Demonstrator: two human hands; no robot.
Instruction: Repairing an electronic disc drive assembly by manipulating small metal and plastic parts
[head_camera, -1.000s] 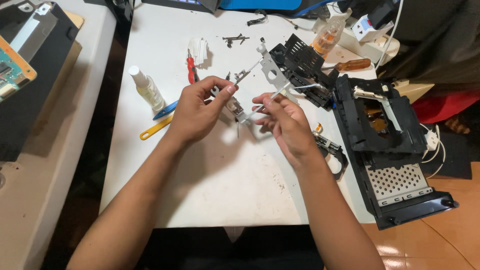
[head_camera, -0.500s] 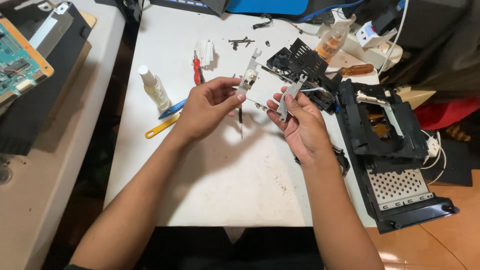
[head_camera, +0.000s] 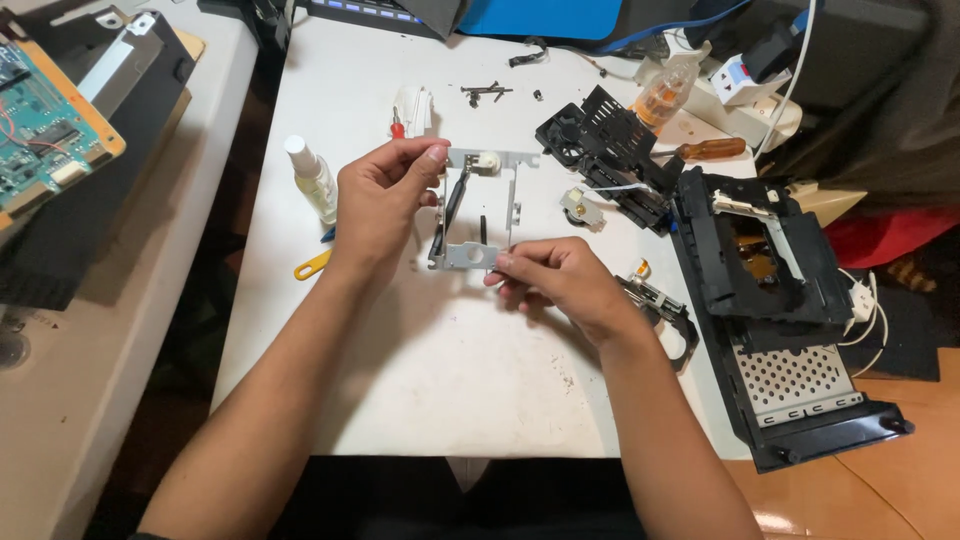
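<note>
Metal bracket frame stands upright above the white table: your left hand pinches its upper-left corner, your right hand pinches its lower edge.

small white bottle: upright, tabletop left, pale yellow label | clear amber bottle: tabletop rear right | screens: none seen

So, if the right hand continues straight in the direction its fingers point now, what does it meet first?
The right hand points left, toward the left hand. It already pinches the lower edge of the metal frame. Past that, it would probably meet the left wrist first, though depth is unclear.
</note>
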